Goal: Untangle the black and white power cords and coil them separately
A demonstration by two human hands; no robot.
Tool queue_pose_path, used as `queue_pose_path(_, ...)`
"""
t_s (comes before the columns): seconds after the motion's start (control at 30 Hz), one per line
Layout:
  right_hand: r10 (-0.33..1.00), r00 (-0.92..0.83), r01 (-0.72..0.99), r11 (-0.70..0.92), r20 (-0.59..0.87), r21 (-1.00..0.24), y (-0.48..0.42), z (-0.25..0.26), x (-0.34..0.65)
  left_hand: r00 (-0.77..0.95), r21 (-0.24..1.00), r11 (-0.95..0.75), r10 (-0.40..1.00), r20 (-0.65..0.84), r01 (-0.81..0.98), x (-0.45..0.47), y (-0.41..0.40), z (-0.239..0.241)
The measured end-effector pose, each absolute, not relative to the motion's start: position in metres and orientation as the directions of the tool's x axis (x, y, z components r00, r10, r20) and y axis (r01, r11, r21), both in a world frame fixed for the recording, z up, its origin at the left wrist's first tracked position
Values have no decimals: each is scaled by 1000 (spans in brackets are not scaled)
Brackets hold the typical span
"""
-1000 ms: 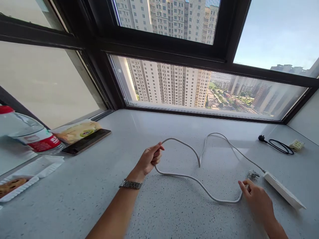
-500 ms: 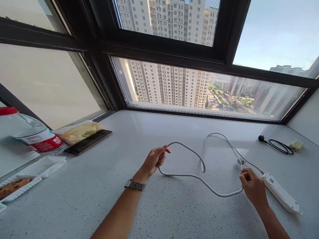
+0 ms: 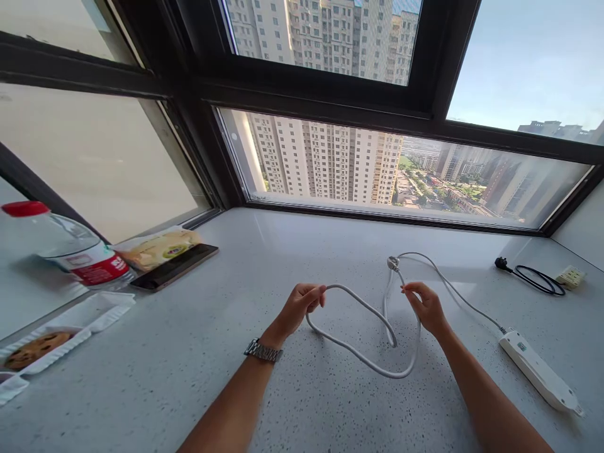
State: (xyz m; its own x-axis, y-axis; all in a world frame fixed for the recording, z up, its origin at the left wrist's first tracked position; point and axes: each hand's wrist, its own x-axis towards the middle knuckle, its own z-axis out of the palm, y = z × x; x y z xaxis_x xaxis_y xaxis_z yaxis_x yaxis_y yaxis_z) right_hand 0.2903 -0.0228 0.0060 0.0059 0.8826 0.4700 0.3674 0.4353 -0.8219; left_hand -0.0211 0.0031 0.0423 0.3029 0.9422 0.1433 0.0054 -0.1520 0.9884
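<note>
Both hands grip a white cord (image 3: 363,355) at the middle of the frame, above the speckled grey counter (image 3: 292,264). The left hand (image 3: 302,306), with a metal watch (image 3: 263,352) on its wrist, is closed on a bend of the cord between thumb and fingers. The right hand (image 3: 426,305) pinches the cord just below its plug (image 3: 392,262), which is lifted off the counter and stands just above and to the left of that hand. Between the hands the cord sags in a loop that touches the counter in the lower middle of the frame. Its far end runs right to a white power strip (image 3: 539,372) lying at the lower right.

At the right edge a black cable (image 3: 535,279) lies coiled beside a small beige socket block (image 3: 570,276). At the left stand a water bottle (image 3: 66,246) with a red cap, a snack packet (image 3: 153,248) on a dark phone (image 3: 177,267), and a white tray (image 3: 51,336) with a cookie (image 3: 33,349).
</note>
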Motion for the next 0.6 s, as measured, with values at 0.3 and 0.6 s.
queue_pose_path(0.3,877,-346,438,466,335,-768,-29,-13,246,161,971,-227,958,237,-78,-10,1,34)
queue_pose_path(0.6,950,-232,361,284,209,-888,-59,-16,277,-155,859,-386,877,455,335,-8,6,20)
